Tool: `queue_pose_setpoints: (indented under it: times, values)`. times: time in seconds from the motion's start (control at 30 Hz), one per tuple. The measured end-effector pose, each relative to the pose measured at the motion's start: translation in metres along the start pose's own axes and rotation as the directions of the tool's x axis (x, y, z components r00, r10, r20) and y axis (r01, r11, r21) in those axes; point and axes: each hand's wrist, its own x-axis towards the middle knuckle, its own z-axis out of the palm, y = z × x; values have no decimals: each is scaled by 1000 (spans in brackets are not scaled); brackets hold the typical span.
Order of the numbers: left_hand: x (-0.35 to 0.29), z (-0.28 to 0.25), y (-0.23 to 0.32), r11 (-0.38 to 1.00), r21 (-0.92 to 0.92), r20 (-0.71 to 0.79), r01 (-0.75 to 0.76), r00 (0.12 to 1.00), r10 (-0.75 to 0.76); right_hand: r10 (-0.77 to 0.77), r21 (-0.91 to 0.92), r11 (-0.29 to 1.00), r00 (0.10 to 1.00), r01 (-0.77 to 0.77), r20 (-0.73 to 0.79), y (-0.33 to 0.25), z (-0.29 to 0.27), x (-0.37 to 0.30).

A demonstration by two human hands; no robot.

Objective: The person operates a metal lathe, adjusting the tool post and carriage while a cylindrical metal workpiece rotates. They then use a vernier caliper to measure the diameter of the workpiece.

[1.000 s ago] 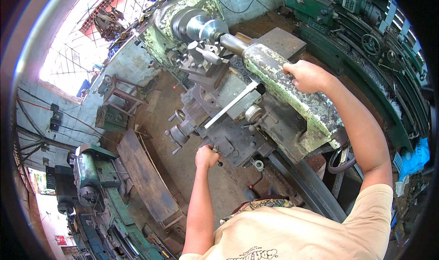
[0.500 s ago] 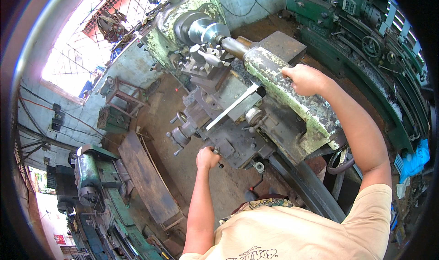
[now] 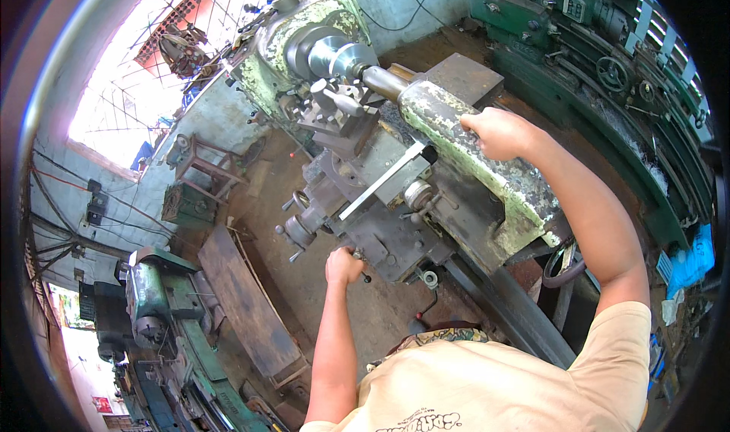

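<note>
My left hand (image 3: 344,266) is closed around a handle at the front of the lathe's carriage (image 3: 388,242); a dark knob (image 3: 366,278) shows just beside the fist. My right hand (image 3: 498,134) rests with curled fingers on the tailstock (image 3: 449,120), whose pale green paint is chipped. Whatever lies under those fingers is hidden. From the tailstock a steel quill (image 3: 384,83) reaches toward a shiny stepped metal workpiece (image 3: 342,55), held at the headstock (image 3: 266,40). The tool post (image 3: 334,101) stands close beside the workpiece. A pale flat bar (image 3: 382,181) crosses the carriage.
Another green lathe (image 3: 593,82) runs along the right, and a further machine (image 3: 163,303) stands at lower left. Beyond my left arm lies a long wooden bench (image 3: 247,303). A metal block (image 3: 462,78) sits behind the tailstock. Under my right arm is a handwheel (image 3: 559,268).
The whole view has shifted slightly, with the machine a little further left and up. Both hands keep their places on the lathe.
</note>
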Motion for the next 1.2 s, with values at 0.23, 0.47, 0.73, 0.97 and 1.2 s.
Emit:
queue_pose_setpoints:
  times: [0.23, 0.47, 0.73, 0.97, 1.2]
  values:
    - [-2, -1, -1, 999, -31, 4, 12, 1000, -11, -5, -25, 1000, 1000, 5, -1, 0, 2, 1]
    - [-1, -5, 3, 1000, -24, -15, 4, 1000, -5, 12, -11, 1000, 999, -12, -31, -2, -2, -3]
    - [-4, -2, 0, 1000, -3, 3, -10, 1000, 10, 23, 1, 1000, 1000, -23, 20, 5, 5, 1]
    - [1, 5, -10, 998, -32, -8, -58, 998, 58, -31, -47, 998, 998, 29, -61, 24, 20, 9]
    - [0, 13, -10, 994, -93, 9, -60, 998, 61, -16, -68, 998, 997, 10, -80, 0, 7, -1]
